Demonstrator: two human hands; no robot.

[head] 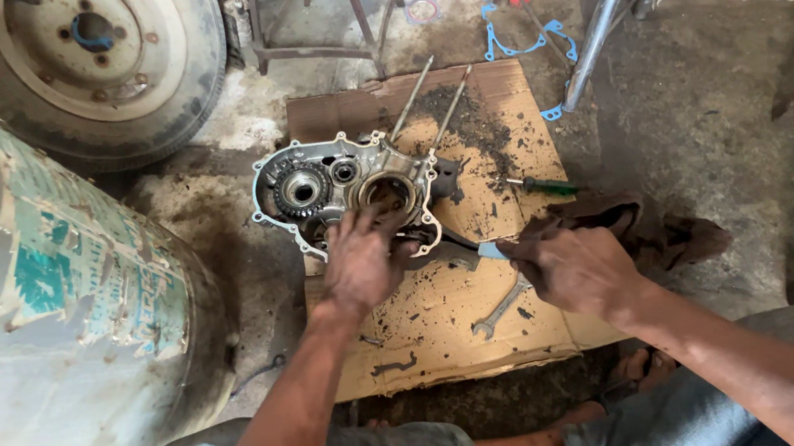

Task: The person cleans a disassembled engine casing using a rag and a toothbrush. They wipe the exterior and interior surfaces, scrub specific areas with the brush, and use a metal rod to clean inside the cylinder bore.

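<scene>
A greasy metal engine crankcase half (343, 184) with gears and two long studs lies on a stained sheet of cardboard (503, 101). My left hand (360, 262) rests on the casing's near edge, fingers spread over it. My right hand (577, 270) grips a thin tool with a pale blue handle (492, 251), its dark tip pointing left toward the casing's lower rim. A dirty brown rag (657, 228) lies just behind my right hand.
A wrench (500, 308) lies on the cardboard below my right hand, a green-handled screwdriver (544, 186) near the right edge. A large peeling drum (50, 322) stands at left, a wheel (94, 58) behind it. Blue gaskets (521, 44) and metal legs (607, 10) lie beyond.
</scene>
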